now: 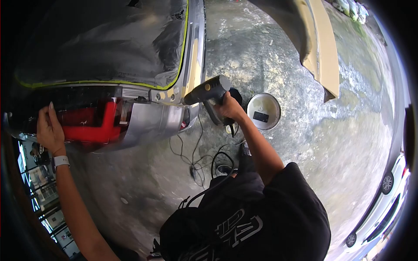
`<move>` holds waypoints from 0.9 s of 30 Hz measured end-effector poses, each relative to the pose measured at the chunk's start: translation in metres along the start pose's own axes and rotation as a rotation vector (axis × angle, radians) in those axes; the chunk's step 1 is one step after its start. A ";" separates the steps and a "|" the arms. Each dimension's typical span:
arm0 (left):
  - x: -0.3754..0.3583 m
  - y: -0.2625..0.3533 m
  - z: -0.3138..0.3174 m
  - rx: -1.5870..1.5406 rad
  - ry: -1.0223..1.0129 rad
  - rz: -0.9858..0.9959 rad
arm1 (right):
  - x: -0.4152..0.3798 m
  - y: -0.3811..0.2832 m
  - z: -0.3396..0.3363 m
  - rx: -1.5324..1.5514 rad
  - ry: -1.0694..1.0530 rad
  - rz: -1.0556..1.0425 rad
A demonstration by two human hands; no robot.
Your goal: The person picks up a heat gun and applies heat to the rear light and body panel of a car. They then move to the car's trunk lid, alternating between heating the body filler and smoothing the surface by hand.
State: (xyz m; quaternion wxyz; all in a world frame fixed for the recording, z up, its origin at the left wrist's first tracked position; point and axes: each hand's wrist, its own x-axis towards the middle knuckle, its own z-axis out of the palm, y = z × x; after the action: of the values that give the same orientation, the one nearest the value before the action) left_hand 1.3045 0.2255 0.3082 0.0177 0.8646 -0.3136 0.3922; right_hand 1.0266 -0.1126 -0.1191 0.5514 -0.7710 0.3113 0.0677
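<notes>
My right hand (229, 107) is wrapped around the handle of a dark heat gun (204, 90) with a yellow button on its side. Its narrow end is right at the rear corner of a silver car body (148, 119), beside a lamp pocket (167, 94) with screw-hole mounts. My left hand (49, 126) rests against the dark panel next to the red tail light (91, 126), fingers stretched out. A watch with a pale band (61, 161) is on the left wrist. Black masking film (100, 43) with yellow-green tape along its edge covers the car's window area.
A round metal basin (264, 99) stands on the concrete floor (278, 56) by my right forearm. Thin cables (198, 158) lie coiled near my feet. A loose beige panel (320, 52) juts in at the top right. A white car (385, 209) is parked at the far right.
</notes>
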 end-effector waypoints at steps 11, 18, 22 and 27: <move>0.001 -0.004 -0.002 0.007 -0.025 0.000 | 0.019 -0.038 0.002 -0.054 0.185 -0.050; 0.001 -0.009 -0.002 0.027 -0.040 -0.009 | -0.002 -0.037 -0.004 0.440 -0.016 -0.155; 0.001 -0.004 -0.003 0.036 -0.036 -0.024 | 0.005 -0.032 -0.008 0.162 0.011 -0.174; 0.001 0.000 -0.005 -0.012 -0.004 -0.035 | -0.003 -0.036 0.007 -0.229 0.144 -0.092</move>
State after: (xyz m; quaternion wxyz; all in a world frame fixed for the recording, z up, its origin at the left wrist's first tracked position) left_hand 1.3020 0.2263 0.3125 0.0290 0.8706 -0.3009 0.3882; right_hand 1.0458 -0.0975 -0.0914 0.4388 -0.8450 0.3048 0.0219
